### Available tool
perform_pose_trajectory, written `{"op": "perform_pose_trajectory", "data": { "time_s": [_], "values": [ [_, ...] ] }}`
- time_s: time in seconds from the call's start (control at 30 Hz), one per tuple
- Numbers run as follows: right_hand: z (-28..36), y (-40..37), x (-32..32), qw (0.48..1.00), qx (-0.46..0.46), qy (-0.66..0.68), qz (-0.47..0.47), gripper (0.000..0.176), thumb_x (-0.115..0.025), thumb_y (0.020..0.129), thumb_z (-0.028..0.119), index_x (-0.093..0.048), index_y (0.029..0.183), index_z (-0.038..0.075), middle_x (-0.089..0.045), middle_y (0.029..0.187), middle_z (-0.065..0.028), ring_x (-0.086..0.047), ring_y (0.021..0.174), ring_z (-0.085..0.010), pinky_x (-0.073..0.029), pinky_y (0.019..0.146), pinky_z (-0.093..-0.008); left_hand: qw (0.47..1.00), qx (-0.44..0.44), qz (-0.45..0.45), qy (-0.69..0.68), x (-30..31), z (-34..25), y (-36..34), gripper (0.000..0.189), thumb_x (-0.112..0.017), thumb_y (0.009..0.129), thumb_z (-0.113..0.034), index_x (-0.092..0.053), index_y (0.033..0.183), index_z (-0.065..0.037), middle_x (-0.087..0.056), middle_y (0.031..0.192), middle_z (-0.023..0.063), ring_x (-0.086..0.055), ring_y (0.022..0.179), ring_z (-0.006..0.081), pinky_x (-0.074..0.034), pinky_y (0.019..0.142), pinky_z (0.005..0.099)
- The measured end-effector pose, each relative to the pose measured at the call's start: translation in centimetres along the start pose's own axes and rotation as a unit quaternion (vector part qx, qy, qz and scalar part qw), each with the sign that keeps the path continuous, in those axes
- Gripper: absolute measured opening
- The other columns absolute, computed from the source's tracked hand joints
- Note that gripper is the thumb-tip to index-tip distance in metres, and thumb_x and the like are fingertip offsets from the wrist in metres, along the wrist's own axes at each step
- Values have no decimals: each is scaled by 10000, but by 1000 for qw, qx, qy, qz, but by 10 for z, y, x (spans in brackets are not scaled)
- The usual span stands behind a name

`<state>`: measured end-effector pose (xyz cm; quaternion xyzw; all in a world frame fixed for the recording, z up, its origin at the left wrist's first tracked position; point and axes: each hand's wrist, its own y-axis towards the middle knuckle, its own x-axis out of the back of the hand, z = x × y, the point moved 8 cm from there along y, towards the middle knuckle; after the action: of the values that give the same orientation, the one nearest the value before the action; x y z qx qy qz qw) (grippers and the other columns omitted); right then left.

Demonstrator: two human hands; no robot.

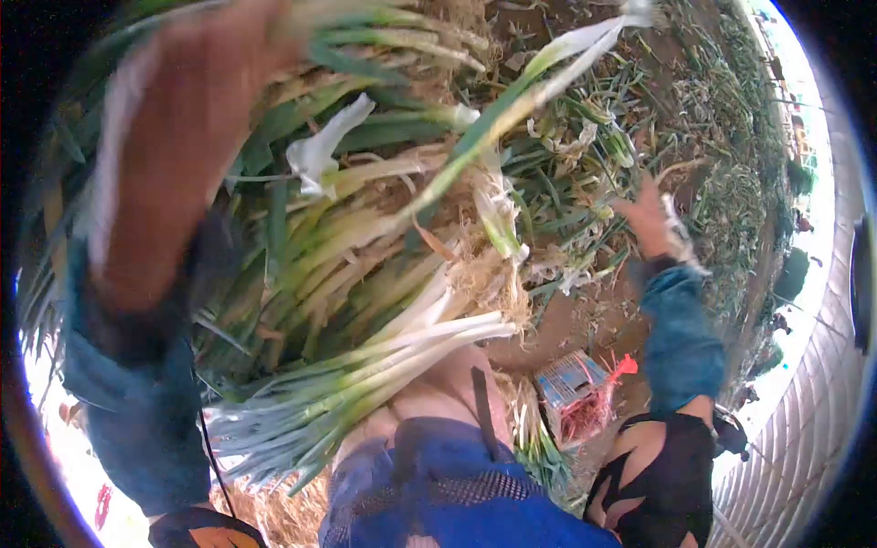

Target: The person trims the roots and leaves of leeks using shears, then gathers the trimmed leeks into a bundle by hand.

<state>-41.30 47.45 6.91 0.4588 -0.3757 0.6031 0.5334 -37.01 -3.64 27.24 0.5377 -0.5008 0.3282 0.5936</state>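
My left hand (260, 32) is blurred at the top left, above the pile of long green onions (338, 274); its fingers cannot be made out. My right hand (647, 219) is at the right over the littered ground, fingers spread, with a pale strip of leaf (678, 233) along its outer side. A long green and white leaf (512, 114) stretches across the middle towards the top, its upper tip blurred. Cleaned green onions with white stalks (429, 342) lie across my lap, their green tops to the left.
Peeled leaves and scraps (585, 137) cover the soil. Near my right knee stands a small printed box (568, 379) with red strings (589, 416). More green onions (539, 447) lie beside it. A ribbed whitish sheet (813, 393) runs along the right edge.
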Motion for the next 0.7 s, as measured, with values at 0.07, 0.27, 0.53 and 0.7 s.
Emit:
{"op": "perform_pose_trajectory", "data": {
  "time_s": [0.07,0.27,0.53,0.7],
  "values": [
    [84,0,-31,927,-133,336,106,805,-748,640,113,-332,1319,0,-489,1206,-172,-552,1012,-245,-495,790,-360,994,55,52,-75,-49,-7,-67,188,-564,848,-265,-532,879,-83,-556,679,156,-563,625,355,-442,543,425],
    [181,-9,-135,754,-141,626,141,666,-657,762,173,-308,1310,31,-583,959,-99,-572,741,-148,-480,598,-245,908,179,276,-260,-109,-47,-203,151,-602,786,-183,-510,795,-63,-524,645,180,-536,615,387,-418,520,431],
    [-44,28,-72,904,-228,361,7,212,-575,830,260,-595,882,56,-627,833,-74,-600,676,-185,-484,585,-320,849,307,365,-228,-120,-21,-317,188,-609,783,-216,-530,851,-60,-573,683,186,-579,658,367,-437,572,452],
    [-78,15,-37,980,-67,-53,181,296,-634,769,266,-623,909,6,-637,905,-136,-618,828,-269,-482,729,-360,856,231,429,-175,-193,-58,-395,260,-602,788,-281,-536,926,-69,-582,917,161,-569,818,360,-462,637,452]
  ]
}}
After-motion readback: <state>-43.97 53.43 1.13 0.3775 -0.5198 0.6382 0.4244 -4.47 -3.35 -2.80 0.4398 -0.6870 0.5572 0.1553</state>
